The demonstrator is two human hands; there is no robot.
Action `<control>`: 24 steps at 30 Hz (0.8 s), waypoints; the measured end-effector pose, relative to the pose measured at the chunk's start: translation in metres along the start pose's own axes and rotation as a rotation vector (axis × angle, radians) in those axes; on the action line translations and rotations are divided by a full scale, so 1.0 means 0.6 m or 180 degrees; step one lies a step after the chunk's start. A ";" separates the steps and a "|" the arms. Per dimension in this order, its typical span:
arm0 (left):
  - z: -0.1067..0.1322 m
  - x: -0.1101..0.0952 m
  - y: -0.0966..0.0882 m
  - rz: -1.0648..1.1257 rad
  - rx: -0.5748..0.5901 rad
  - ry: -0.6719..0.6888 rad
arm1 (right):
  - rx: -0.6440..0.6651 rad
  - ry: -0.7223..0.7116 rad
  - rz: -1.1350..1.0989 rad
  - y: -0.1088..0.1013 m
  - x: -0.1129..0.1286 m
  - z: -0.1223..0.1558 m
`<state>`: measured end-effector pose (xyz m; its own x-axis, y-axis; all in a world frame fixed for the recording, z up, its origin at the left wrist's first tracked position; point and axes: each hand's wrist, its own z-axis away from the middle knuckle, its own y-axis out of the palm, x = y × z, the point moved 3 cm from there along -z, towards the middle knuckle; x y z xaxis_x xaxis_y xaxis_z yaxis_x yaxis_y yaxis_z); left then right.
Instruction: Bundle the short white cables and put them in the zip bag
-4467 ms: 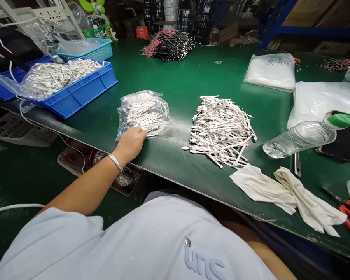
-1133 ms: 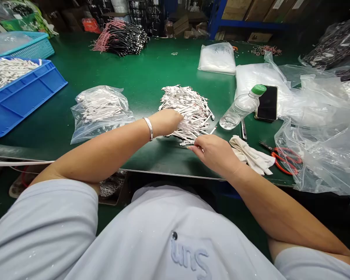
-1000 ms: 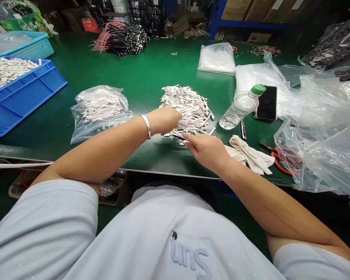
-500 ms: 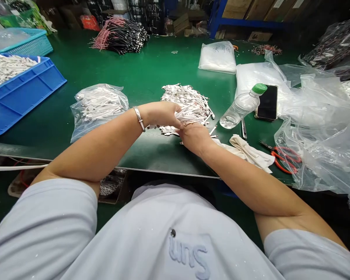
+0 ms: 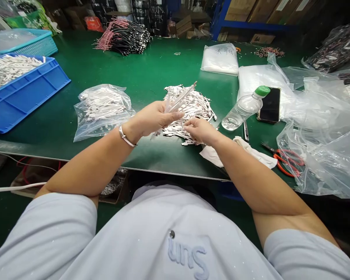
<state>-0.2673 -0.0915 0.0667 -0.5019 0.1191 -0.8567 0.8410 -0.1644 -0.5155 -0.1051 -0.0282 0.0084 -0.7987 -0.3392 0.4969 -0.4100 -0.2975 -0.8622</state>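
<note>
Starting at the left, a blue plastic crate (image 5: 26, 103) is seen on a green workbench mat (image 5: 151, 58), with a heap of white cables (image 5: 8, 68) lying in it and a teal mesh basket (image 5: 23, 42) placed just behind it. A clear plastic bag of white cables (image 5: 103, 111) is laid flat on the mat, to the right of the crate. A silver bangle (image 5: 125, 140) is worn around the left wrist. A thin bunch of flat white cables (image 5: 177, 99) is pinched in the left hand (image 5: 154, 118) and lifted above the mat, its far ends angled up and to the right. The right hand (image 5: 201, 130) is kept apart from the left but near it, with its fingertips (image 5: 186, 123) laid on a loose pile of white cables (image 5: 189, 112); whether any cable is gripped by it cannot be told. That pile is spread on the mat between the bag and a clear plastic water bottle with a green cap (image 5: 245, 109), which is lying on its side. A black smartphone (image 5: 270, 105) is placed just beyond the bottle. An off-white cloth (image 5: 259, 156) is left below the bottle, near the bench edge. Red-handled scissors (image 5: 288, 162) are laid further right, beside a crumpled clear plastic sheet (image 5: 317, 144).
</note>
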 end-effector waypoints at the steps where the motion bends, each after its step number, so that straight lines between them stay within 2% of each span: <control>1: -0.001 0.011 0.008 0.0163 -0.0058 0.0165 | 0.0029 0.0095 -0.0188 -0.006 -0.004 0.001; 2: -0.001 0.022 0.016 0.0305 -0.0139 0.0314 | -0.0034 0.0161 -0.0409 -0.013 -0.006 0.003; 4: -0.001 0.039 0.034 0.0530 -0.0287 0.0560 | -0.0421 0.0056 -0.0940 -0.028 0.000 0.013; 7: 0.005 0.053 0.059 0.0674 -0.0348 0.0808 | -0.0965 -0.0747 -0.1476 -0.039 0.034 0.041; 9: 0.010 0.057 0.069 0.0662 -0.0394 0.0889 | -0.1011 -0.1281 -0.1326 -0.032 0.063 0.061; 12: 0.016 0.062 0.078 0.0807 -0.0515 0.0813 | -0.0859 -0.1811 -0.0960 -0.010 0.093 0.079; 16: 0.019 0.070 0.086 0.1456 -0.0405 0.0588 | -0.0774 -0.2246 -0.1081 0.008 0.098 0.077; 18: 0.019 0.071 0.087 0.1587 -0.0417 0.0514 | -0.0764 -0.2137 -0.1292 0.015 0.089 0.072; 20: 0.024 0.067 0.084 0.1686 -0.0452 0.0433 | -0.0632 -0.1745 -0.1878 0.024 0.074 0.072; 22: 0.036 0.052 0.082 0.1872 -0.0380 0.0396 | -0.0152 -0.1295 -0.2723 0.040 0.062 0.079; 24: 0.053 0.027 0.081 0.2073 -0.0177 0.0395 | 0.0557 -0.1005 -0.3507 0.057 0.058 0.096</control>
<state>-0.2410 -0.1284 0.0275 0.1367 0.1248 -0.9827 0.9753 -0.1905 0.1115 -0.1216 -0.1016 0.0018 0.1090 -0.0196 0.9939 -0.7289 -0.6814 0.0665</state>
